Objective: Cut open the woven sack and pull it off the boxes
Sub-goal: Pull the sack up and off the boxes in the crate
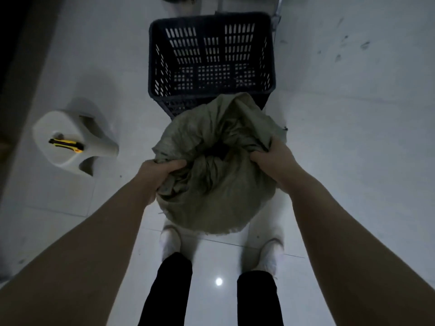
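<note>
**Two hands bunch the sack's top, knife parked aside**

Both hands are clenched on the woven sack [216,184]. The left hand [162,171] and the right hand [270,156] each grip a fistful of gathered fabric on opposite sides of a dark hollow at its top. Gripping opposite sides looks meant to spread the mouth and draw the cloth evenly. The sack sits directly in front of the person, between the shoes [170,238] and the dark slatted basket [211,22]. Its far edge overlaps the basket's near wall. No boxes show, and I cannot tell whether any are inside or whether the sack's bottom touches the floor [353,137].

The yellow utility knife [66,145] lies on the white stool [47,128], well to the left and apart from both hands. That suggests the cutting is done and the pulling is under way.

Open floor lies to the right and on the near left, so the fabric can be drawn sideways or towards the person. The basket closes off the way forward, and the stool narrows the far left.
</note>
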